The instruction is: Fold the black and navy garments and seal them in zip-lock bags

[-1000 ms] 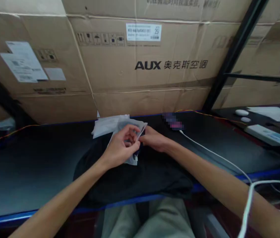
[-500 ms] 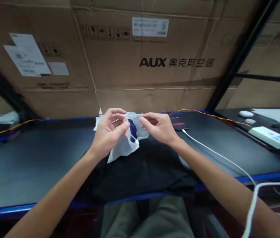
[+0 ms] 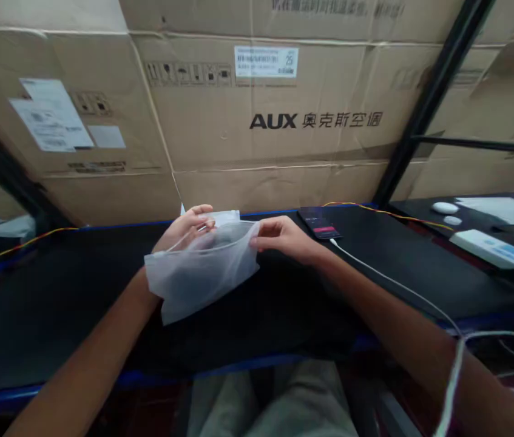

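Both hands hold a translucent white plastic bag (image 3: 202,273) up over the black table (image 3: 47,303). My left hand (image 3: 184,227) grips the bag's far upper edge, partly hidden behind it. My right hand (image 3: 279,238) pinches the right end of the bag's mouth. The mouth is spread open and the bag hangs slack to the lower left. A folded black garment (image 3: 279,309) lies on the table under the bag. A small stack of more white bags (image 3: 227,216) lies just behind my left hand.
A phone (image 3: 319,223) with a lit screen lies right of my hands, a white cable (image 3: 393,284) running from it off the table's front. Large cardboard boxes (image 3: 266,121) form a wall behind. A white box (image 3: 488,247) and papers sit at the far right.
The bag was bunched small between my fingers; now it is pulled wide open, my left hand having moved left and back and my right hand holding the other end.
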### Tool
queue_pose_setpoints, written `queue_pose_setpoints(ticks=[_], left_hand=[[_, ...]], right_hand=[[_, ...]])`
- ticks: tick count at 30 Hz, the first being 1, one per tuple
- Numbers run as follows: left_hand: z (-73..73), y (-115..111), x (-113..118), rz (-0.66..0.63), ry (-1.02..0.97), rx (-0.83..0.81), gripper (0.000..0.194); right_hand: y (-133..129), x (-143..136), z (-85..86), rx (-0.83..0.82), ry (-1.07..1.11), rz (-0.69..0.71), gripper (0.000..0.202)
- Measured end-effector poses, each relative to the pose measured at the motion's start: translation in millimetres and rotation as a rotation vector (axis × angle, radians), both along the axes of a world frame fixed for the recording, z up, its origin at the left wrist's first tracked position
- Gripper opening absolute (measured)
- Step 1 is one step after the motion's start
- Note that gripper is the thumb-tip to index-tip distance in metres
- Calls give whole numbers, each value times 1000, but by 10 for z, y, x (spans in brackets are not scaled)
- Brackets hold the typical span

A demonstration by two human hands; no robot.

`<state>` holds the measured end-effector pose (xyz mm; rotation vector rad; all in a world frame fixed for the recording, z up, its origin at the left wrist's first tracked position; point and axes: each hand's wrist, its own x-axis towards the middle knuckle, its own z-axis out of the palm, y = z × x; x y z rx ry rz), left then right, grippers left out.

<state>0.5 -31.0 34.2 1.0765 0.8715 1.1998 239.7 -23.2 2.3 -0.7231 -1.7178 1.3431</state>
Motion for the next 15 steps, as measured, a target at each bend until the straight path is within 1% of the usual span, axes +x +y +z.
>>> queue_pose_setpoints(ticks=[1,2,5,7,9,10,12,15], left_hand=[[6,0,-17,-18,-39,-22,31],[12,-4,-33,-58,-96,-41,33],[-4,-21,-51,-165,-221,-34,59],[-52,-24,-18,-228,-254,21,69],[-123,-19,45,-252,-194,75,64],[-161,-15,81,-231,-139,80,57],[-232,-6,148,-133,-31,46,45],[-298,3,201,-16,57,-15,38]], right_hand=[[14,-1,-1,-1,41,-81,22],[32,4,4,-9,91,-169,23],[95,45,40,-47,248,-424,23],[128,70,60,-77,306,-522,23],[142,72,59,-115,348,-542,25],[141,64,51,-137,367,-526,27],[128,41,28,-153,390,-481,31],[89,27,3,-78,315,-396,32]])
